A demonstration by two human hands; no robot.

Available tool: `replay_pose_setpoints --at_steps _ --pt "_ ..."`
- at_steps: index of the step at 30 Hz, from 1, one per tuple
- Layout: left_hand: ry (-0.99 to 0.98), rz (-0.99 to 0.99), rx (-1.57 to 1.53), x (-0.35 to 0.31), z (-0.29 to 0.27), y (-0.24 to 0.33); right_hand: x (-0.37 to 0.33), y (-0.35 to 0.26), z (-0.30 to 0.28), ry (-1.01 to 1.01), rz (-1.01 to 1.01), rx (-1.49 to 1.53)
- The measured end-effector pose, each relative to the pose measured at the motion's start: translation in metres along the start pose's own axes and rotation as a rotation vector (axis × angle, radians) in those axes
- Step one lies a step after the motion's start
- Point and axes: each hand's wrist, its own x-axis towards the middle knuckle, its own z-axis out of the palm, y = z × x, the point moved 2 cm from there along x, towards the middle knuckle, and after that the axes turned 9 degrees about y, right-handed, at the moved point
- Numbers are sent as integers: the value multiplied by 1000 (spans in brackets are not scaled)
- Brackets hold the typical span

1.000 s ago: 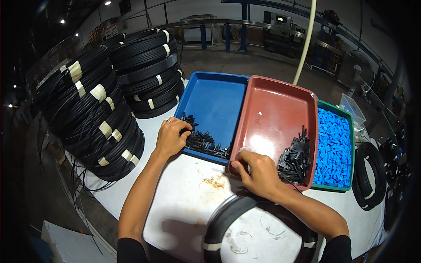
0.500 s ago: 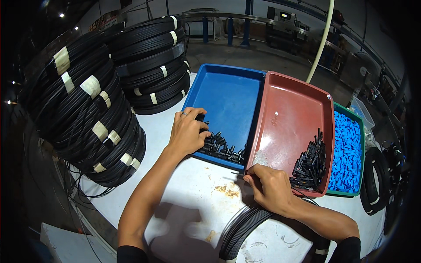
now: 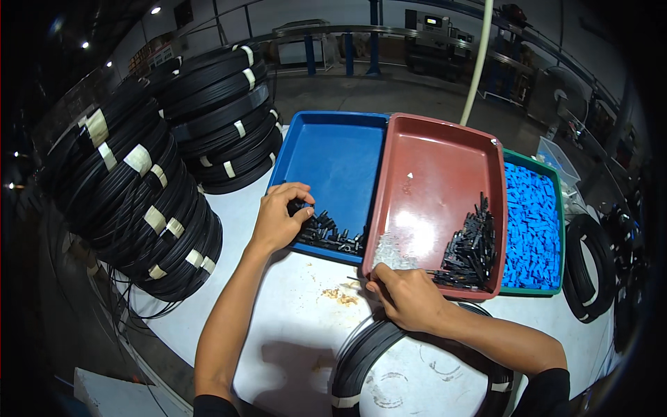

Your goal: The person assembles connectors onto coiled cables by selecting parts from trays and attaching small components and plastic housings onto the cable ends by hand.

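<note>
Left hand point(image 3: 279, 219) in mid-frame, left of centre, over the near left corner of a blue tray point(image 3: 333, 156). Fingers bent, thumb opposite, something dark between them, probably one of the small black fittings point(image 3: 337, 236) heaped along that tray's near edge; can't tell if it's actually gripped.

Right hand point(image 3: 410, 295), lower centre, at the near edge of a red tray point(image 3: 438, 153): thumb and forefinger pinched on a thin black cable point(image 3: 356, 279), its tip poking out leftward above the white table point(image 3: 278, 306). Cable coil point(image 3: 361, 354) with pale tape bands lies flat at bottom centre, partly under the right forearm.

Red tray butts against the blue one. Has slim black parts point(image 3: 472, 250) piled at its near right, small clear pieces point(image 3: 391, 251) at its near left. Right of it, green tray point(image 3: 561, 236) full of bright blue clips point(image 3: 531, 229).

Upper left: two tall stacks of taped black coils, front stack point(image 3: 139, 208) leaning, rear stack point(image 3: 222, 118) partly behind it. Right edge of frame: smaller black coil point(image 3: 606, 271) beside the green tray. Brownish stains point(image 3: 340, 297) on the tabletop between the forearms. Pale pole point(image 3: 479, 62) at upper right, behind the red tray.
</note>
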Motion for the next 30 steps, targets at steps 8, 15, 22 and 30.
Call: replay_pose_setpoints --at_steps 8,15,22,30 --pt "-177 36 -341 -31 21 103 -30 25 -23 118 44 -96" --pt "-204 98 -672 -71 67 163 -77 34 -74 299 193 -120" --pt "-301 -127 -1041 -84 107 201 -126 42 -122 486 494 189" --pt "-278 -130 -946 -86 101 208 -145 57 -109 557 489 375"
